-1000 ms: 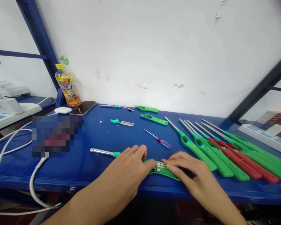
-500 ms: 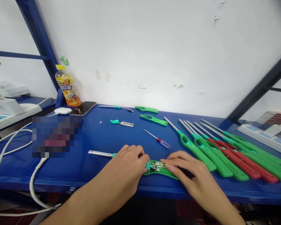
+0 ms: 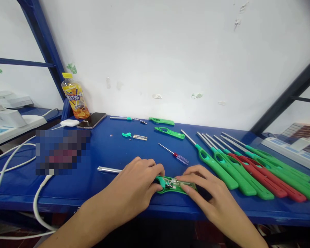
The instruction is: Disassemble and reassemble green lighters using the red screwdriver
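Note:
An opened green utility lighter (image 3: 176, 189) lies near the table's front edge, its metal tube (image 3: 109, 169) pointing left. Inside the casing are a teal trigger (image 3: 160, 182), thin wires and a clear fuel tank (image 3: 189, 184). My left hand (image 3: 139, 184) is closed over the neck of the lighter, thumb and forefinger at the trigger; the neck is hidden under it. My right hand (image 3: 209, 186) grips the handle end, with thumb and fingers on the tank. Beyond my hands lies a screwdriver (image 3: 179, 157) with a clear purple handle.
Several assembled lighters (image 3: 248, 172), green and red, lie in a row at right. Toward the wall are green casing halves (image 3: 169, 132), a loose tube with wires (image 3: 121, 118), a teal trigger piece (image 3: 126, 135) and a clear tank (image 3: 140, 137). A phone (image 3: 92, 120) and bottle (image 3: 76, 98) stand left.
My left fingers have shifted a little left and show more of the trigger. My right fingers have moved slightly, and more of the clear tank shows.

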Demonstrator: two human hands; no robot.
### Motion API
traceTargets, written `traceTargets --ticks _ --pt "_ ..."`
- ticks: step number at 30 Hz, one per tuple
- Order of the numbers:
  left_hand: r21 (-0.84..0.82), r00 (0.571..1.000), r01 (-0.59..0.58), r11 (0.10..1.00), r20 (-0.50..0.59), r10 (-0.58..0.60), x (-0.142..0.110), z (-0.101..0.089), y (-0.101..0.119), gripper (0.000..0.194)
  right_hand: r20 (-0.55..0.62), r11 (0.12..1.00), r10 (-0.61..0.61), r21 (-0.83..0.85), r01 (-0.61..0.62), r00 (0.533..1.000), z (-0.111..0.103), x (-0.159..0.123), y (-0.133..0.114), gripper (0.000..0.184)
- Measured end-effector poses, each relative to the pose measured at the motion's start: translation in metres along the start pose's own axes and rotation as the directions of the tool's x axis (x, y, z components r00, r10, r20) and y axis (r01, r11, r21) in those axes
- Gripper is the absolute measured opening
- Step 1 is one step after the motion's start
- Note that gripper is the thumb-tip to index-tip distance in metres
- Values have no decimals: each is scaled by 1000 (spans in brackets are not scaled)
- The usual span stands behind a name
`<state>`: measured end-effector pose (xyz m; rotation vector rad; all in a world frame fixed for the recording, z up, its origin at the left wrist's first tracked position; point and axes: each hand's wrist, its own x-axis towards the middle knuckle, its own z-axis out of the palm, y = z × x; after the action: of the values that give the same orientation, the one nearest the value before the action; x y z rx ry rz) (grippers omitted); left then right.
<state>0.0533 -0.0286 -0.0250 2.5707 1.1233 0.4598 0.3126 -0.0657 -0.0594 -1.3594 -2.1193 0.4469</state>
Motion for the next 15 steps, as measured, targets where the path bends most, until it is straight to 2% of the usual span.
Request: traceTargets --ticks 5,15 --pt "63 999 -17 998 35 15 2 -2 3 12 -19 1000 -17 10 18 1000 1 1 0 26" --pt "56 992 27 998 119 -34 3 -9 11 18 -3 1000 3 28 -3 1000 0 0 -1 28"
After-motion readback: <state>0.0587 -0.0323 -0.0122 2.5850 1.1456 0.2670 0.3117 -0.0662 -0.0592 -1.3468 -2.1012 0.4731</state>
